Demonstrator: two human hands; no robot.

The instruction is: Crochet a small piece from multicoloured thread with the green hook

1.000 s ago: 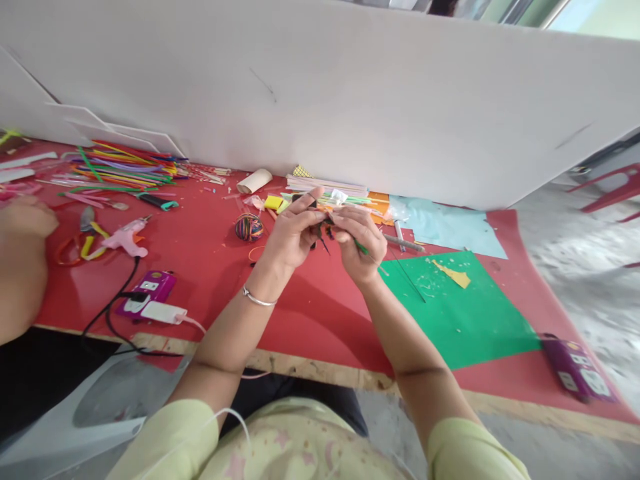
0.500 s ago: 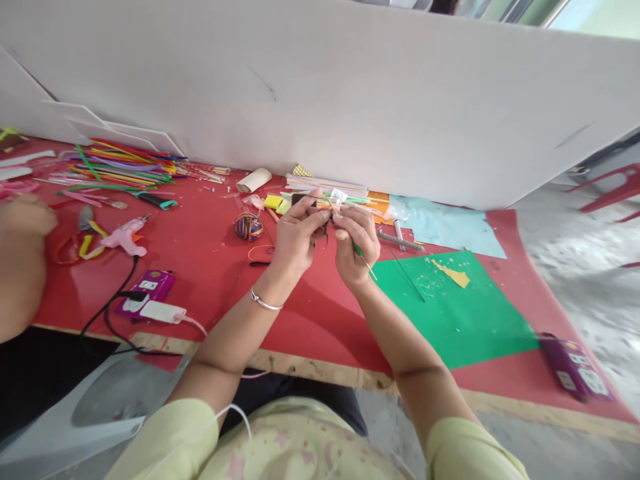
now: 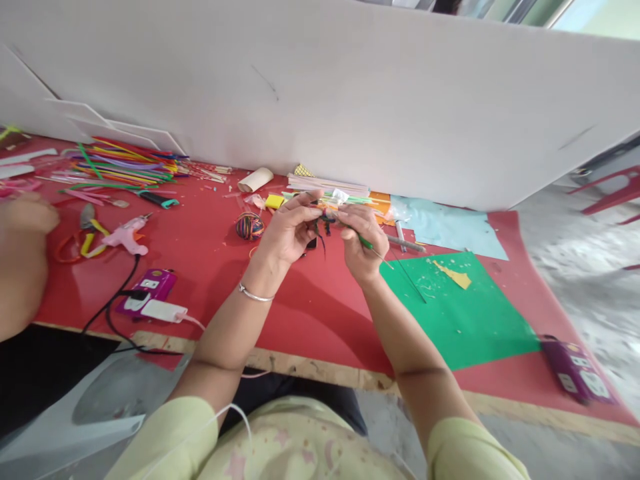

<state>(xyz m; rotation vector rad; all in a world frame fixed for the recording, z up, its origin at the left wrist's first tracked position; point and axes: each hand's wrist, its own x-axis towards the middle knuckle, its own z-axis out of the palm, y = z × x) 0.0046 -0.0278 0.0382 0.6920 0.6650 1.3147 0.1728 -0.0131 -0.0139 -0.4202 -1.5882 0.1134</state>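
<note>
Above the red worktop [image 3: 310, 300], left hand [image 3: 287, 230] and right hand [image 3: 361, 243] pinch a small dark craft piece [image 3: 325, 221]; the right also grips a green wire [image 3: 367, 244]. Looser fingers could drop it.

No legible txt or labels anywhere.

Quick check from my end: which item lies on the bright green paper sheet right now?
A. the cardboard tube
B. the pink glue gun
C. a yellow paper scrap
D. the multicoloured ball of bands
C: a yellow paper scrap rests on the bright green paper sheet, to the right of the person's right hand.
</note>
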